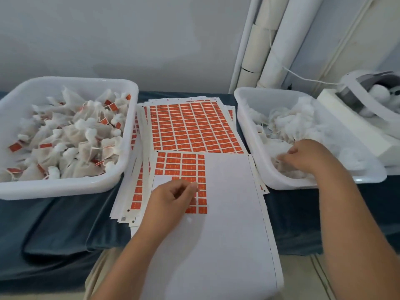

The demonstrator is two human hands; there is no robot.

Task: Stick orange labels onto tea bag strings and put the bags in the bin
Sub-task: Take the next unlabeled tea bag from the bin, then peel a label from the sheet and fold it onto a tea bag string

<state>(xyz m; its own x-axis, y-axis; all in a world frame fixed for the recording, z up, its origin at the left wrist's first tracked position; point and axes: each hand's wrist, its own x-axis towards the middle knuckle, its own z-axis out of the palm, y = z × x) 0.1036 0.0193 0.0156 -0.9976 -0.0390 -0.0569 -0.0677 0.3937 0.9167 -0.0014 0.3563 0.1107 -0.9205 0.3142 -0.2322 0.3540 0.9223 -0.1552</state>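
A partly used sheet of orange labels (180,164) lies in front of me on a stack of full label sheets (192,126). My left hand (173,199) rests on the used sheet, thumb and forefinger pinching at an orange label at the edge of the remaining block. The white bin (129,92) at the left holds several tea bags with orange labels on their strings (71,137). The white bin (244,118) at the right holds unlabelled tea bags (290,120). My right hand (303,156) reaches into it, fingers curled on a bag at its near side.
Everything sits on a dark blue cloth-covered table (65,224). A white machine (368,109) with a thread running to it stands at the far right. White pipes (270,40) run up the wall behind.
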